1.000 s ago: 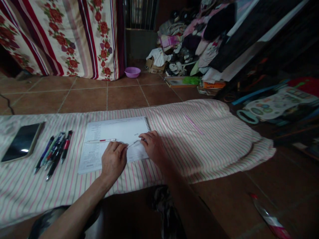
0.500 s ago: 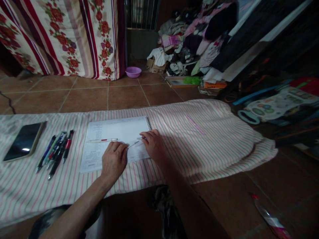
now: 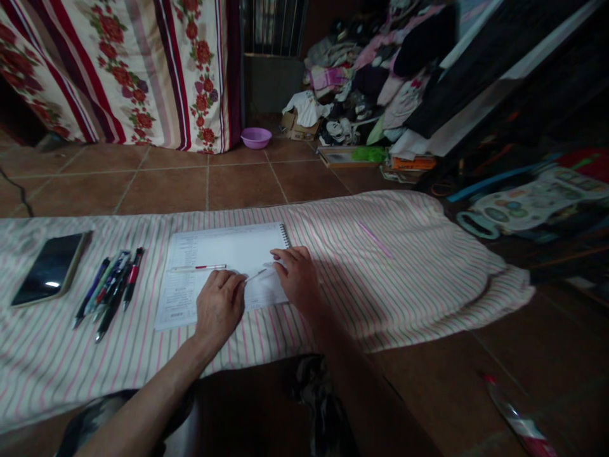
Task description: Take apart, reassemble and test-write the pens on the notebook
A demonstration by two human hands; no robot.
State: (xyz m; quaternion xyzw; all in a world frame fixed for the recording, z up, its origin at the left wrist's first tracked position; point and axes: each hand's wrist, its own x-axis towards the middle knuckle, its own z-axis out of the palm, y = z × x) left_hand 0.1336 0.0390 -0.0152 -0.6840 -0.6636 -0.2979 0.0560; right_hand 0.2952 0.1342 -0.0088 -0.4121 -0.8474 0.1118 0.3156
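A spiral notebook lies open on a pink-striped cloth. My left hand rests on the notebook's near edge, fingers curled and pinched on the end of a thin pen part. My right hand lies beside it on the page, fingers closed at the part's other end. A white pen with a red band lies on the page just beyond my left hand.
Several pens lie in a row left of the notebook, with a dark phone further left. A pink stick lies on the cloth to the right. Beyond are tiled floor, a purple bowl and piled clothes.
Both hands stay on the notebook around the thin pen part; my right fingers have shifted slightly. The view has drifted a little to the left.
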